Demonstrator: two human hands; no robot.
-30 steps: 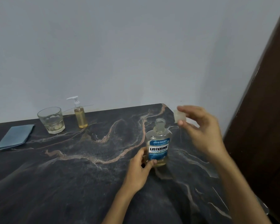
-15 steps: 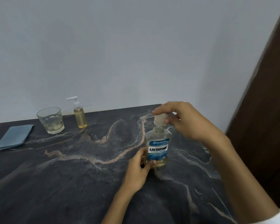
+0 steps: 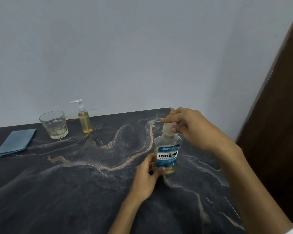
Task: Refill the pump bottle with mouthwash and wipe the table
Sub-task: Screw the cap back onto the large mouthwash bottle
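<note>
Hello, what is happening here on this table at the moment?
A person works on a mouthwash bottle standing on the dark table. The left hand grips its base, and the right hand holds the cap on its neck. Far left stand a pump bottle, a glass and a folded blue cloth, all untouched.

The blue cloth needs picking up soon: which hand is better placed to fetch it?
Probably the left hand. The blue cloth lies far on its side, and the right hand pinches the cap on the mouthwash bottle.
</note>
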